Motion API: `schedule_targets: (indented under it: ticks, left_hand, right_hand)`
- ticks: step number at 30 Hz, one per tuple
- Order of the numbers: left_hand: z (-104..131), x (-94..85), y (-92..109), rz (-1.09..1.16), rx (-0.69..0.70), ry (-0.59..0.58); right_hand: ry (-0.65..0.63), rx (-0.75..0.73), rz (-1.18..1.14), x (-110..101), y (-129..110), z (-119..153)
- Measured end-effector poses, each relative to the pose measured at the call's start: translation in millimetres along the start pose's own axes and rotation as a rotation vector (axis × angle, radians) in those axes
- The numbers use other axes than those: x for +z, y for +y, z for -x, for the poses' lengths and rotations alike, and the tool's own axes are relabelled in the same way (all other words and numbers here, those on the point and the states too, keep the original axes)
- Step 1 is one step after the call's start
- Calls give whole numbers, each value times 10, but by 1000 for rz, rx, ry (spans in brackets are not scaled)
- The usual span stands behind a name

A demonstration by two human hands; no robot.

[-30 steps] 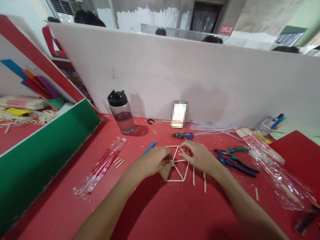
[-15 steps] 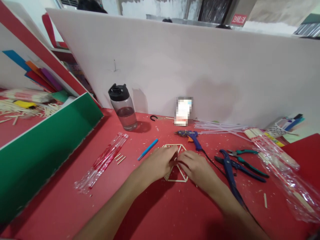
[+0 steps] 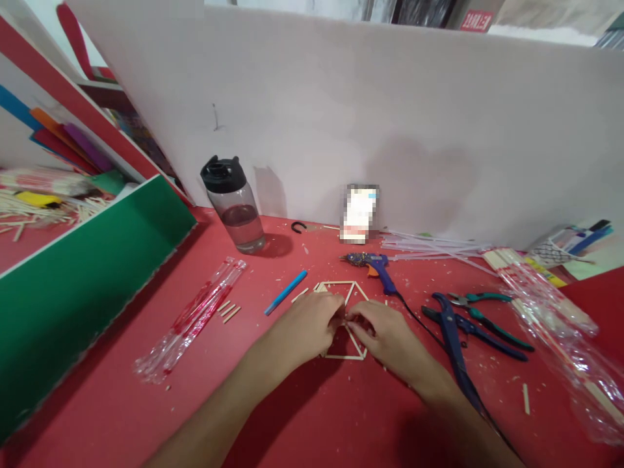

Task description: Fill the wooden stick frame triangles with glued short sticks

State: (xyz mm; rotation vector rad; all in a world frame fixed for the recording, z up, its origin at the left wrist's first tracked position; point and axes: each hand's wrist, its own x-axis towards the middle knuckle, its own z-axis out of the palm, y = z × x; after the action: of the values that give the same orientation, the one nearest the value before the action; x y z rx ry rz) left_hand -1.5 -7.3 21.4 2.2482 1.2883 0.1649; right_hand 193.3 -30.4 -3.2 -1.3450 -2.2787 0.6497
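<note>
A flat frame of thin wooden sticks [image 3: 344, 357] lies on the red table, with sticks crossing its inside. Over its left part is my left hand [image 3: 314, 324], fingers bent and pressed together near the frame's centre. My right hand [image 3: 377, 328] comes in from the other side, its thumb and fingertips pinched close to the left fingertips. Whatever is between the fingertips is too small and hidden to name. A blue pen [image 3: 286, 292] lies left of the frame, and a blue glue gun [image 3: 375, 263] lies behind it.
A water bottle [image 3: 234, 208] stands at the back left, near a green board [image 3: 97, 292]. A phone [image 3: 359, 214] leans on the white partition [image 3: 302, 117]. Cutters [image 3: 453, 338], pliers [image 3: 487, 312] and bagged sticks [image 3: 560, 338] lie right. Bagged red-wrapped items [image 3: 195, 318] lie left.
The camera view has tilted down slightly. My hands stay over the frame's middle, with the fingertips shifted slightly and more of the frame's upper right showing.
</note>
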Motion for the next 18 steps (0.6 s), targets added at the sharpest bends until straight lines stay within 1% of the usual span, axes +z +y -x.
schedule_targets:
  ticks: [6,12,15,18]
  left_hand:
    - [30,52,38,20,-110,-64]
    - [10,123,52,-22,-164,-91]
    - [4,166,48,-32,-161,-79]
    - [1,172,63,-44,-179,-80]
  right_hand:
    - [56,98,-66,-76,95,0]
    - [71,94,-113,-71,139,16]
    - [82,92,-132,-79,150,20]
    - [78,94,-150,-92,157,19]
